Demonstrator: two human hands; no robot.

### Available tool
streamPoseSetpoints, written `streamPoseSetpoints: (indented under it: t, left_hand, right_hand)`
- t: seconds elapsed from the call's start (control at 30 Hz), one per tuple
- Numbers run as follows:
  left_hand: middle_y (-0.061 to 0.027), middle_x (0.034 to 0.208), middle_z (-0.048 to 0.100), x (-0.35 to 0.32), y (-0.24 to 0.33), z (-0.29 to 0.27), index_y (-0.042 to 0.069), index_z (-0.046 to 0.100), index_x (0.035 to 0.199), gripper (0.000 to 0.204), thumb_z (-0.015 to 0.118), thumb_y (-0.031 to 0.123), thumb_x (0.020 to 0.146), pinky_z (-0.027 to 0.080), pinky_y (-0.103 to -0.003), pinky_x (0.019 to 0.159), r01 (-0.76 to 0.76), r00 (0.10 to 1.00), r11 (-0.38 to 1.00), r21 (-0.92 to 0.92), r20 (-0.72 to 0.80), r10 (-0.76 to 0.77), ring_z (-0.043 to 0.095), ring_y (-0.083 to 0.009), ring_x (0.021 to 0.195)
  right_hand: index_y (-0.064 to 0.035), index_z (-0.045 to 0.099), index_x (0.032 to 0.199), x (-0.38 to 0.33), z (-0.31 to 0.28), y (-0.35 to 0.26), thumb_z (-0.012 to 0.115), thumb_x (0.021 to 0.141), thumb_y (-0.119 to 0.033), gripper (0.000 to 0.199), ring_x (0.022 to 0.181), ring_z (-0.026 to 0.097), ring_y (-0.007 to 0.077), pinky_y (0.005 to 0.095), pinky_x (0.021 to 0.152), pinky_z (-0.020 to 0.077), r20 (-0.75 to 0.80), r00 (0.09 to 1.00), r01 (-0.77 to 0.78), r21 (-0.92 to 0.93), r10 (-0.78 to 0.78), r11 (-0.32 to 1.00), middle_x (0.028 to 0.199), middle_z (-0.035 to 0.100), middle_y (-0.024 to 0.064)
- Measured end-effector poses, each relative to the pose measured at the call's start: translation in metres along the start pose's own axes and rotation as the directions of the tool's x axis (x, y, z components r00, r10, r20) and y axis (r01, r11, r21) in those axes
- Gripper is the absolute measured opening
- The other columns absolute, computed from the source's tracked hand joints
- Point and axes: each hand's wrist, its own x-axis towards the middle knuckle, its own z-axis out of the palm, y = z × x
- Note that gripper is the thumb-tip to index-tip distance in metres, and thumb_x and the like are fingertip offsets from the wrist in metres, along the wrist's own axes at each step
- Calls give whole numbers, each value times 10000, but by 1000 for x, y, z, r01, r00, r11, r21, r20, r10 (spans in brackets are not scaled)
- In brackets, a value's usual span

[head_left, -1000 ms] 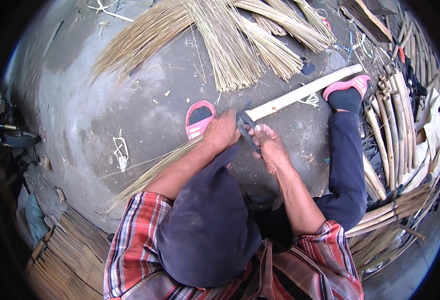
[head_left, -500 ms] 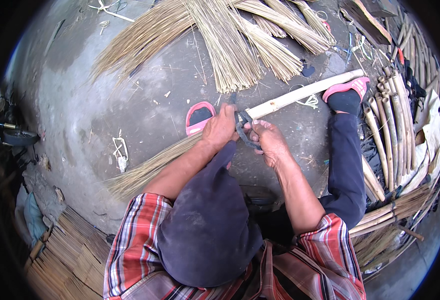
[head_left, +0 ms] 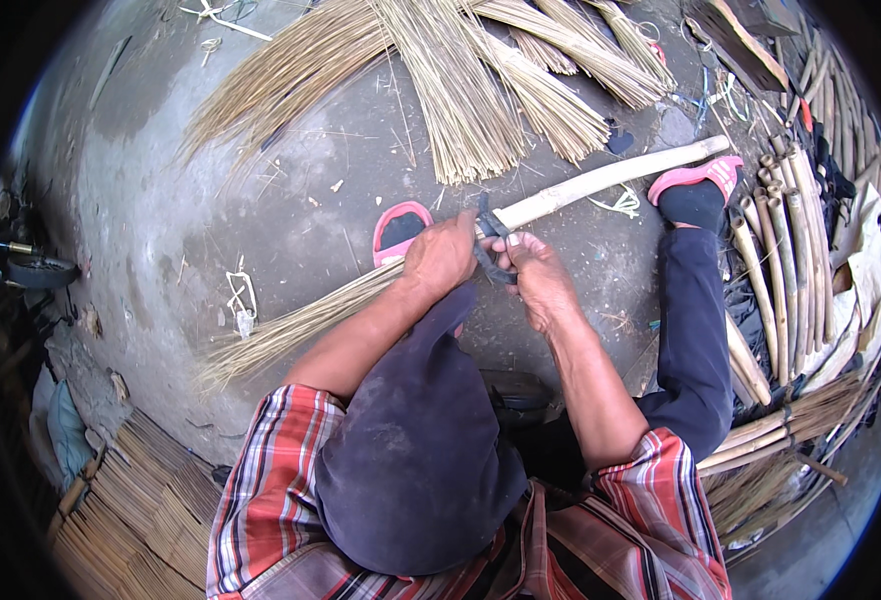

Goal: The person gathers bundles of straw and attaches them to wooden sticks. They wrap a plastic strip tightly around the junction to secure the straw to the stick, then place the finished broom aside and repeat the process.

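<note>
Low over the floor lies a broom: a pale bamboo handle [head_left: 615,180] runs to the right, and a straw bundle [head_left: 300,330] fans out to the left. My left hand [head_left: 442,252] is closed around the joint where straw meets bamboo. A dark, flat rubber-like strip [head_left: 495,232] crosses that joint, one end sticking up past the handle. Just right of the joint, my right hand [head_left: 540,278] pinches the strip's hanging part between thumb and fingers. My left fingertips are partly hidden.
Several straw bundles [head_left: 450,110] lie at the far side. Bamboo poles [head_left: 795,260] are stacked at the right. Pink sandals are on my feet, the right sandal [head_left: 695,180] near the handle's far end. White string [head_left: 243,297] lies on the floor at left.
The strip's loop below the joint has drawn in closer to the handle, and its free end has shifted right. The broom's straw end has moved slightly left. Both hands keep their grip.
</note>
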Motion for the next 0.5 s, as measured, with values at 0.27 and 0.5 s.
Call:
streamPoseSetpoints:
  t: [0.27,0.5]
  left_hand:
    - [-314,1137,656,5,-1,-5,-10,498,1232,445,711,123,865,593,-552,816,54,998,997,58,-19,-53,726,-500,916]
    - [-234,894,733,-1,0,6,-23,538,1109,306,686,116,881,603,-510,779,-51,989,991,124,-135,68,749,-422,863]
  right_hand:
    - [-61,677,1010,1,3,3,491,1130,-206,264,628,415,60,230,597,362,26,997,62,219,-70,974,758,517,-38]
    - [-69,682,1049,-6,4,-3,483,1134,-220,264,599,404,55,234,549,345,28,1000,-3,124,0,992,742,519,-45]
